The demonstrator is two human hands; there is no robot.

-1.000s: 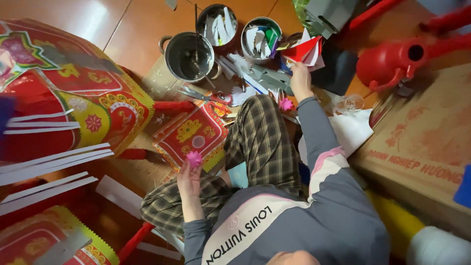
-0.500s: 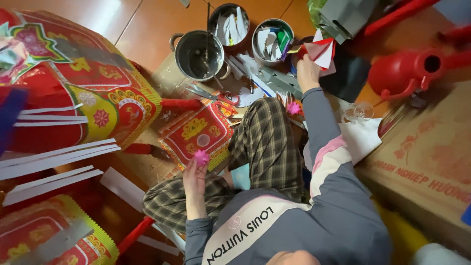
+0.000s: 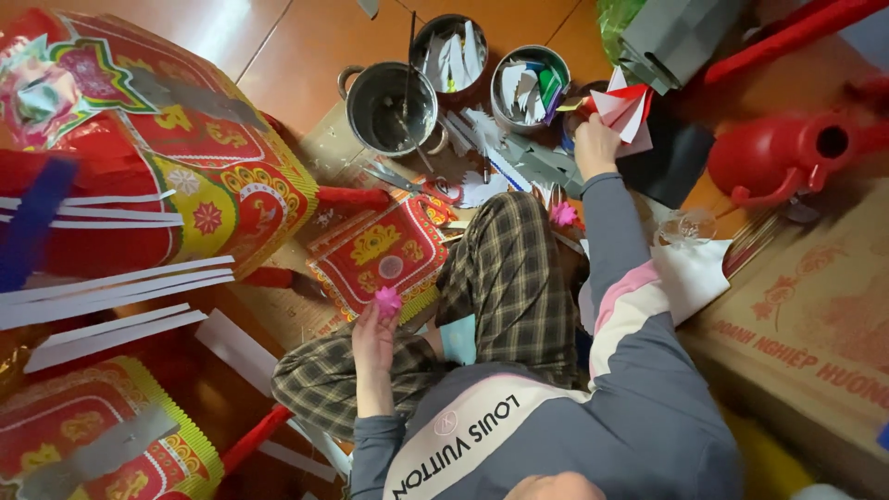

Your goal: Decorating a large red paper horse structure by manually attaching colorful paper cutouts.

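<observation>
left hand [image 3: 372, 344] – grip pinching pink paper flower [image 3: 387, 301] | right hand [image 3: 595, 146] – clenched on red-white folded papers [image 3: 623, 109] | brown printed carton [image 3: 804, 324] far right

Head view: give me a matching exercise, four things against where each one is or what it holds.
Things:
1. left hand
2. right hand
3. scissors
4. metal pot

Places or states:
A. lying on the floor by the pot
B. holds a pink paper flower
C. stick standing inside it
D. grips red and white folded paper

Pairs: 1-B, 2-D, 3-A, 4-C
</observation>
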